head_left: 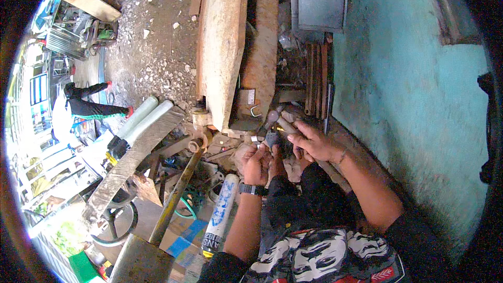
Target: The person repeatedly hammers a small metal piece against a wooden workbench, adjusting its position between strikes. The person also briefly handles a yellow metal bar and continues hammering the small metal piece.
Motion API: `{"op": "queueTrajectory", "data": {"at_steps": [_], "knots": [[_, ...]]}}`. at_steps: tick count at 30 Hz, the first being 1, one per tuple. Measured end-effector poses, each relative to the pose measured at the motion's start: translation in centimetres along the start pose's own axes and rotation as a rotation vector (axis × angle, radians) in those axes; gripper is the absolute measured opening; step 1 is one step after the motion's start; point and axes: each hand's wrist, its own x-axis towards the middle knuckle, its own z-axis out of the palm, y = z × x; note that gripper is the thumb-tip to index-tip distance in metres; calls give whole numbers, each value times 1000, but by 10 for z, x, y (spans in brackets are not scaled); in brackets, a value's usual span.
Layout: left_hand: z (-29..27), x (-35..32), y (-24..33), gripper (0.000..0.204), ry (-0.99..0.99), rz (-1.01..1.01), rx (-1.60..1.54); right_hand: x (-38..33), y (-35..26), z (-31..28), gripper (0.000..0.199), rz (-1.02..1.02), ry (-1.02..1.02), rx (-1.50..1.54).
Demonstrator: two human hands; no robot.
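My right hand [318,144] is wrapped round the wooden handle of a hammer [286,125]. The hammer's rounded metal head [272,117] points away from me, close to the near end of a long rusty beam. My left hand [255,163], with a dark watch [253,189] on its wrist, is closed low down beside my foot. Its fingers press together; whatever lies between them is hidden or too small to name. A small white piece [255,139] shows just past the fingertips. Past it lies a bent metal hook [255,111] on the beam's end.
A long wooden plank [222,42] runs away from me beside the rusty beam [260,47]. A teal wall [403,99] borders the right. Left of me are a white cylinder [220,212], a steel bar [178,199] and a flat metal strip [131,165]. A person [86,99] is farther left.
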Motion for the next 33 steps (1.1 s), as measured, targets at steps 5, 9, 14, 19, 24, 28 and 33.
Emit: {"op": "queueTrajectory", "data": {"at_steps": [5, 9, 14, 19, 24, 28, 33], "knots": [[5, -3, -3, 4, -17, 173, 389, 0, -5, 2, 51, 20, -8, 18], [1, 1, -12, 3, 49, 206, 358, -2, 2, 7, 60, -41, 17, 3], [-5, 10, -24, 3, 124, 204, 300, -2, 14, 10, 49, -14, 8, 105], [5, 7, -31, 6, 105, 235, 170, 2, 15, 5, 46, -58, 56, 81], [7, 8, -25, 10, 100, 134, 86, -3, 5, -1, 25, -10, 12, 183], [2, 11, -25, 14, 172, 109, 110, -7, 2, 2, 24, 38, 32, 109], [-8, 17, -31, 16, 201, 61, 66, -6, 12, 0, 26, 39, -3, 69]]}}
